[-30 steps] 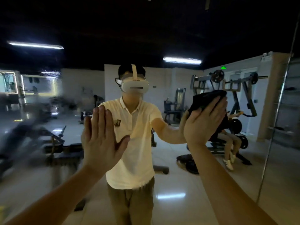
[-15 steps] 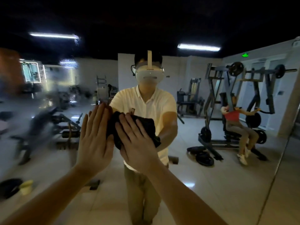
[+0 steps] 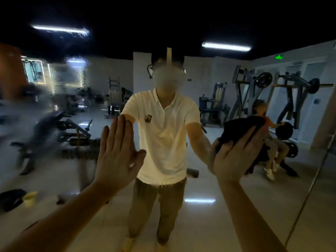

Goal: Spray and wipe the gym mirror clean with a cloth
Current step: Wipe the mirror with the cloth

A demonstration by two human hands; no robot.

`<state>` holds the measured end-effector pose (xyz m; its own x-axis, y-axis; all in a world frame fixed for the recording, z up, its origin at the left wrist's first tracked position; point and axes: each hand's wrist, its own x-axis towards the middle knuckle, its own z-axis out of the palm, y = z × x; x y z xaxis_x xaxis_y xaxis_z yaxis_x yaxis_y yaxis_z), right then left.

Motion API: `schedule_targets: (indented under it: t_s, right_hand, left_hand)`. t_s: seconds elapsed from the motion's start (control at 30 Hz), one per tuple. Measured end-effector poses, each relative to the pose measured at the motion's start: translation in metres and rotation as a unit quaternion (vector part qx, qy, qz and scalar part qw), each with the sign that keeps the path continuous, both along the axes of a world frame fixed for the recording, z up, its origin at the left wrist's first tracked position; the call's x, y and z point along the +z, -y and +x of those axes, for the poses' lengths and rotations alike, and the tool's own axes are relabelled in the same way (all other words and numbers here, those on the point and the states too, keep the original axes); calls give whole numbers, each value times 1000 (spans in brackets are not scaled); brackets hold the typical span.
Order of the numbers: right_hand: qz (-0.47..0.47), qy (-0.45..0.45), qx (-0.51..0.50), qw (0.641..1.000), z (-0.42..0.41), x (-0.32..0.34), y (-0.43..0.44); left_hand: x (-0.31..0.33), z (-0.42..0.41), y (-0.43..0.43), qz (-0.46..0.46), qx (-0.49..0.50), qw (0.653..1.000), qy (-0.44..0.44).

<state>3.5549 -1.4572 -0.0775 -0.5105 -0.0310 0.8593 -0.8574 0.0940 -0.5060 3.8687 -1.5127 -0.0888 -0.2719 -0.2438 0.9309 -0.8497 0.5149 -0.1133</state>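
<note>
Mirror [image 3: 203, 230]: fills the view ahead; both arms reach to its glass.

Left hand [image 3: 116, 157]: laid flat against the mirror, left of the glass's centre; fingers straight and close together, pointing up, thumb standing out to the side; it holds nothing.

Right hand [image 3: 234, 157]: raised against the mirror, right of centre, at about the same height as the left; fingers [image 3: 252, 133] straight and slanted up to the right, lying flat over the cloth [image 3: 238, 128]; no curl or pinch is seen in them; whether the thumb hooks the cloth's edge cannot be told.

Cloth: dark, bunched; it lies between the right palm and the mirror's glass; its bulk shows above and beyond the fingertips, and a fold shows past the thumb side of the hand; the part under the palm is hidden.

Mirror surface: a hazy, streaked patch [image 3: 54, 99] covers the left part of the glass, blurring the reflection there; the centre and right read sharp; a thin slanting seam [image 3: 309, 193] runs down the glass near its right edge.

Reflection [image 3: 163, 135]: the person in a pale shirt, mid-mirror, both arms out to the glass.
</note>
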Motion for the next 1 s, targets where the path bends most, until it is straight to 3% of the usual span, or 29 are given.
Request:
schedule_targets:
  t_s: [0.27, 0.43, 0.5, 0.63, 0.77, 0.87, 1.0]
  right_hand:
    - [83, -167, 127, 974, 185, -58, 39]
    - [172, -400, 163, 885, 225, -102, 45]
    - [170, -421, 148, 879, 205, -106, 43]
    - [143, -311, 84, 936, 141, -107, 27]
    - [74, -85, 16, 994, 74, -113, 11]
    - [-21, 45, 22, 999, 67, -117, 13]
    - [-46, 49, 37, 997, 127, -129, 32]
  left_hand:
    - [-33, 54, -5, 13, -81, 997, 3]
    - [-73, 90, 6, 22, -123, 992, 32]
    - [-82, 90, 12, 9, -124, 990, 72]
    - [-87, 74, 22, 20, -92, 988, 119]
    - [-93, 68, 31, 20, -60, 990, 125]
    - [-95, 67, 34, 17, -47, 990, 131]
    - [-94, 68, 33, 21, -39, 989, 143]
